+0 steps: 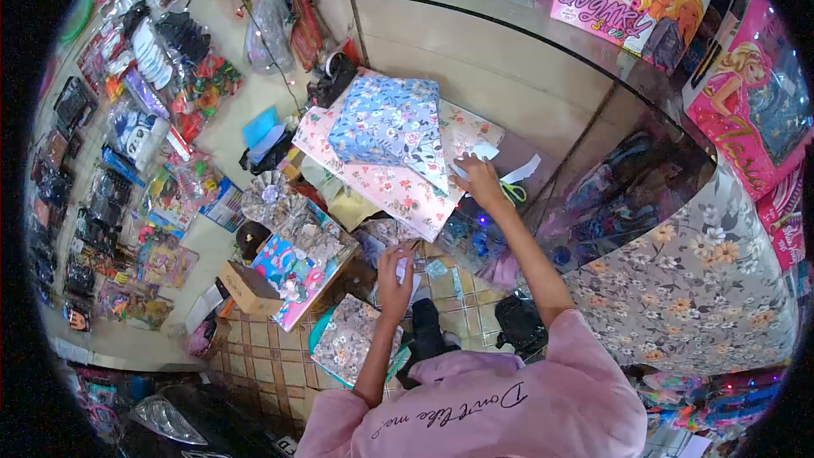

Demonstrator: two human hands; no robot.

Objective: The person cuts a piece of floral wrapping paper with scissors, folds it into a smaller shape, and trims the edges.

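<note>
A box-shaped parcel in blue floral paper point(381, 114) sits on a pink floral paper sheet point(407, 195). My right hand point(480, 180) lies at the parcel's right corner, fingers stretched out and touching the paper there. Scissors with green handles point(515, 192) and a white paper strip point(524, 171) are just right of that hand. Lower down, my left hand point(395, 280) is closed around a small white piece point(401, 269), probably paper, near the sheet's front edge. Its fingertips are partly hidden.
A curved glass counter edge point(475, 4) runs behind the parcel. Left of me are a small brown box point(249, 287), a patterned box point(292, 280) and a fan-shaped paper decoration point(270, 198). A floral-wrapped package point(356, 339) lies below my left hand. Boxed dolls point(627, 0) stand at the upper right.
</note>
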